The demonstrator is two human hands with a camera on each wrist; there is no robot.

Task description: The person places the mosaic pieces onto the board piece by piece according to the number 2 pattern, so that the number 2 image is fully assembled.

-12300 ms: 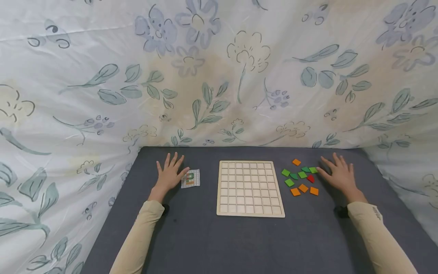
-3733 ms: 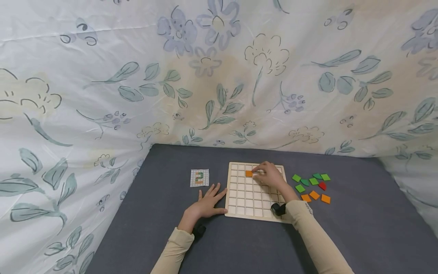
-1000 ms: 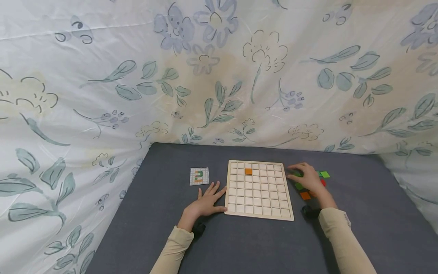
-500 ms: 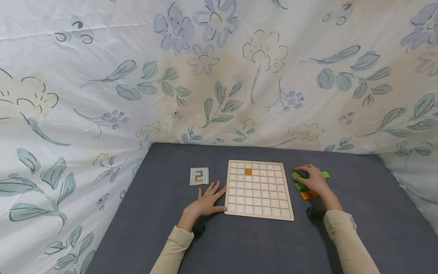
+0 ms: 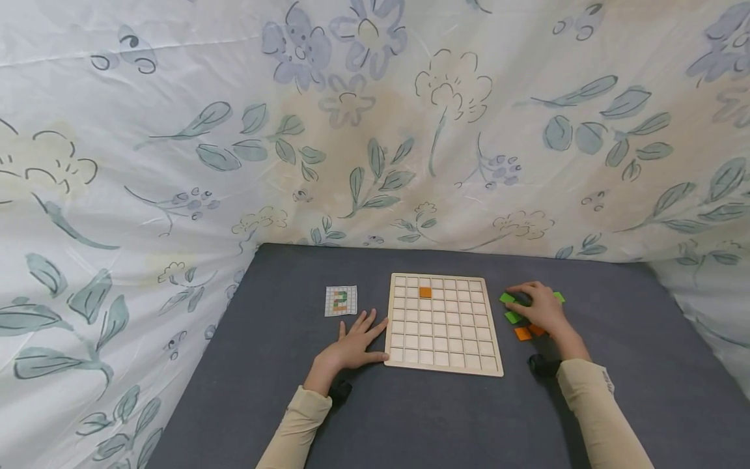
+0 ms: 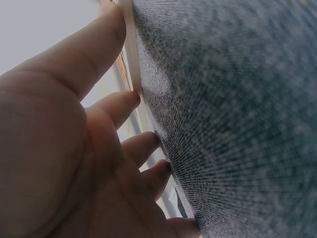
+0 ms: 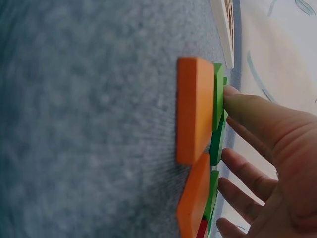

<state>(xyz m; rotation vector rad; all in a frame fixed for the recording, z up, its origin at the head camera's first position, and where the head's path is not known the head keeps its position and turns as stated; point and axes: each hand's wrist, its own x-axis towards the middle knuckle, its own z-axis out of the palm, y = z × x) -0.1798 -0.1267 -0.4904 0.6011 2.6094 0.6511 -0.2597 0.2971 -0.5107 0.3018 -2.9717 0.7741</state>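
My left hand (image 5: 346, 350) lies with fingers spread at the left edge of a pale wooden grid board (image 5: 436, 371); the left wrist view has its thumb and fingertips against the rim. One orange square tile (image 5: 425, 292) fills a cell in the board's second row from the far edge. Right of the board, my right hand (image 5: 541, 309) hovers low over loose tiles, fingers loosely bent. A green square tile (image 5: 506, 298) shows between its thumb and index finger. In the right wrist view the thumb tip is right at the green tiles (image 7: 218, 94), fingers apart, behind an orange tile (image 7: 190, 111).
A small printed grid card (image 5: 331, 309) with a coloured figure lies left of the board. Near the right hand are another green tile (image 5: 513, 317), an orange tile (image 5: 523, 333) and part of a red tile (image 7: 202, 229). Floral cloth (image 5: 375, 163) hangs behind the dark tabletop (image 5: 410, 423).
Earlier, my right hand set the orange tile at the board, then withdrew to the loose tiles. Over the last second it shifted slightly right. My left hand has stayed at the board's edge.
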